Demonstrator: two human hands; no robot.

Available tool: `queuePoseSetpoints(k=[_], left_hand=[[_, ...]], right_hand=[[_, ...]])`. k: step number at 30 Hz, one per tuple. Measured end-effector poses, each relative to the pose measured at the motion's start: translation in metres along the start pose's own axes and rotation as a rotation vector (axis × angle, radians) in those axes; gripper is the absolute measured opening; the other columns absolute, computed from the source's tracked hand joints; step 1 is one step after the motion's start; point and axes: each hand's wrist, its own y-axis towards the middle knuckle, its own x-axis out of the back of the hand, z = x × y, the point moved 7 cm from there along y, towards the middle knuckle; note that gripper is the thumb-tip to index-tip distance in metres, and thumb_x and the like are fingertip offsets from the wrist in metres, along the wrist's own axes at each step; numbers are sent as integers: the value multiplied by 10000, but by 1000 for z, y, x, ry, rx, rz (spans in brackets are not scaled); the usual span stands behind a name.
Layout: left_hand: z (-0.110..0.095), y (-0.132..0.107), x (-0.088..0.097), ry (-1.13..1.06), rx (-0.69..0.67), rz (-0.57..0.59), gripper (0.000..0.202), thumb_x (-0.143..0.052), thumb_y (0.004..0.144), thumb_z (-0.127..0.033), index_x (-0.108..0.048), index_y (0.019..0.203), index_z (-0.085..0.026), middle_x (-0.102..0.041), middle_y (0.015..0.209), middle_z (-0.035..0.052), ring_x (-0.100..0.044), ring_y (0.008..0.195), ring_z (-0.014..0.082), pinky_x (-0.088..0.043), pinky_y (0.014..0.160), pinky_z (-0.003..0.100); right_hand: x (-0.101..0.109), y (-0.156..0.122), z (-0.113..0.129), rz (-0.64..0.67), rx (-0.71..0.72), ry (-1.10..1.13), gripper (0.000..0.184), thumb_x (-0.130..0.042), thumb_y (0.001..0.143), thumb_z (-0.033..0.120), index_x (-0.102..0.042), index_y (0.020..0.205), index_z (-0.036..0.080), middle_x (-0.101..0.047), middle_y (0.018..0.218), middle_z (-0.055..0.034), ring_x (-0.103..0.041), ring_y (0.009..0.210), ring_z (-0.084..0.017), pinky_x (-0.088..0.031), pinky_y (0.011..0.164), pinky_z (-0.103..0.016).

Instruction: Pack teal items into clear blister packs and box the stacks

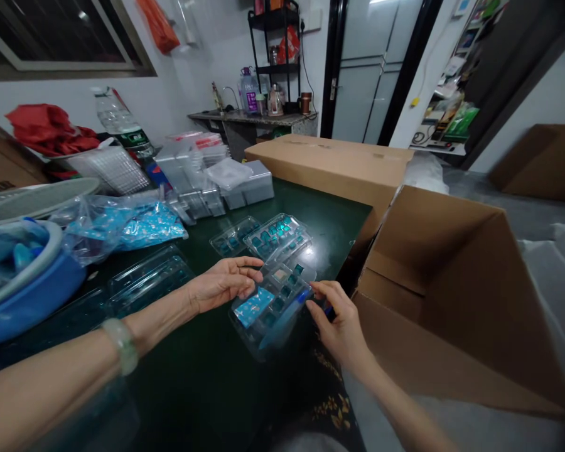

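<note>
On the dark green table [207, 376] lies a clear plastic blister tray [270, 307] with small teal pieces and a blue card in its cells. My left hand [223, 282] grips the tray's left edge, fingers curled over it. My right hand [336, 320] pinches the tray's right edge, with a blue pen-like thing under the fingers. Two more filled clear trays [268, 237] lie just beyond, overlapping each other. A pale bangle sits on my left wrist.
An open cardboard box [433, 295] stands at the right, a closed long box [329, 164] behind. Empty clear trays [148, 276], a bag of blue pieces [122, 226], a blue basin [23, 289] and stacked plastic boxes [216, 179] fill the left and back.
</note>
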Motion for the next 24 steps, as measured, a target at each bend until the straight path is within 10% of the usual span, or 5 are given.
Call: queuePoseSetpoints(k=[11, 24], left_hand=[[0, 0, 17, 663, 42, -225, 369, -514, 663, -155, -553, 1028, -184, -611, 832, 21, -523, 597, 108, -400, 510, 217], [-11, -11, -17, 1068, -122, -370, 383, -450, 748, -324, -542, 1065, -128, -594, 819, 69, -553, 671, 185, -425, 592, 287]], right_hand=[[-25, -24, -8, -18, 5, -36, 273, -471, 803, 137, -545, 1058, 202, -510, 1025, -85, -513, 937, -184, -458, 790, -337], [-22, -20, -6, -98, 65, -242, 287, -470, 800, 138, -530, 1072, 211, -454, 1084, -105, -443, 984, -225, -408, 811, -431]])
